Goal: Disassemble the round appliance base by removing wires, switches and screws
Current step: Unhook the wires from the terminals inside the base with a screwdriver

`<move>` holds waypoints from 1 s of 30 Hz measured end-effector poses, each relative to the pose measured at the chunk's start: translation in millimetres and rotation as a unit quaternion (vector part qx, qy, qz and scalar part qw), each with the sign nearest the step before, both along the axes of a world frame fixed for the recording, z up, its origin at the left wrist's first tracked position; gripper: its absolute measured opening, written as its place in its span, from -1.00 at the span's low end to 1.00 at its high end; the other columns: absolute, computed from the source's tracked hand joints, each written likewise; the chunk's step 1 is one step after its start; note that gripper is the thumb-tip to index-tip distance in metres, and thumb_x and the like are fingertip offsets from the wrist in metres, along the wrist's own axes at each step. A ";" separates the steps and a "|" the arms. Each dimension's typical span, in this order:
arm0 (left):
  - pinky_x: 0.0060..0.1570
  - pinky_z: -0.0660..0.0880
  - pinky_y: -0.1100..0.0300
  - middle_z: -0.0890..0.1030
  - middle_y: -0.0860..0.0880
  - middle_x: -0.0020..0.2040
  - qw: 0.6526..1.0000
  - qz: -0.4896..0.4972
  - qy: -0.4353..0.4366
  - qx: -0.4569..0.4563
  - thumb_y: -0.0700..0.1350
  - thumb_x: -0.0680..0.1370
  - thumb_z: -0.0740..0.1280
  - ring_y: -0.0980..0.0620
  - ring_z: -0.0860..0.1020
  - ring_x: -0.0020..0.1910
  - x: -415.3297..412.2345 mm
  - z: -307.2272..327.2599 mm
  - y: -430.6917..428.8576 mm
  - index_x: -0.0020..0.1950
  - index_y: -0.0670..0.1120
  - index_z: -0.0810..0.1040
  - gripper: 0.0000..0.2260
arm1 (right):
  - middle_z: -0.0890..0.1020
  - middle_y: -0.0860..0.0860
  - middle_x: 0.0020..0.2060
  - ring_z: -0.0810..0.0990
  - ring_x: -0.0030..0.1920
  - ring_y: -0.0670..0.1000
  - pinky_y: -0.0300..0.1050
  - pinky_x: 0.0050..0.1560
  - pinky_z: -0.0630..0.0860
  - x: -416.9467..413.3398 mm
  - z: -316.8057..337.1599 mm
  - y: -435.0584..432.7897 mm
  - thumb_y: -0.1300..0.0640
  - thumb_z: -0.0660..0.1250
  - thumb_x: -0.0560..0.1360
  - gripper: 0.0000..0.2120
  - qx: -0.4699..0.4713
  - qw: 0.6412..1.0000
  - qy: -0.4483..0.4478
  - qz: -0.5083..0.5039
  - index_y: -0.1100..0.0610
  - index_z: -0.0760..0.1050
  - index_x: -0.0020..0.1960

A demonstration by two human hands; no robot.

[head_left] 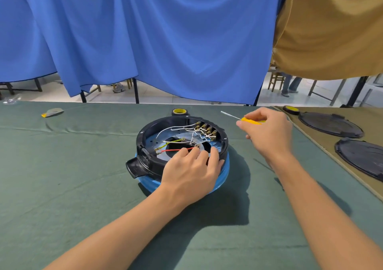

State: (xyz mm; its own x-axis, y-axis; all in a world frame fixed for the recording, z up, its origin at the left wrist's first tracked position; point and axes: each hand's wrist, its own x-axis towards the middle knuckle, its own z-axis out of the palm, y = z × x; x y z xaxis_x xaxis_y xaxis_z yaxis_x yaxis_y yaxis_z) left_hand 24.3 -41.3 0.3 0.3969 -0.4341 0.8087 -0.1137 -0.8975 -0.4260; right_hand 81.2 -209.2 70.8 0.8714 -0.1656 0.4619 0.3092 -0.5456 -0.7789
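The round appliance base, a black ring on a blue body, lies open side up in the middle of the green cloth. Inside run white wires, a red wire, a yellow-green wire and a row of brass switch terminals at the far right. My left hand rests on the near rim, fingertips reaching in at the red wire's end. My right hand hovers right of the base and grips a yellow-handled screwdriver, its shaft pointing up and left.
A roll of yellow tape sits just behind the base. Two black round covers and another tape roll lie on the tan cloth at the right. A small grey-yellow item lies far left. Blue and tan curtains hang behind.
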 end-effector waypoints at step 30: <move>0.34 -0.04 -0.42 -0.09 -0.18 0.58 0.796 0.230 0.517 -0.217 0.61 0.30 -0.03 -0.37 -0.06 0.50 82.4 52.6 59.8 0.56 0.16 -0.05 -0.07 | 0.62 -0.07 -0.23 0.47 0.11 0.13 -0.08 0.00 0.39 10.7 6.4 10.8 0.05 0.38 0.47 -0.90 -0.215 0.975 -0.038 0.038 -0.01 0.69 -0.14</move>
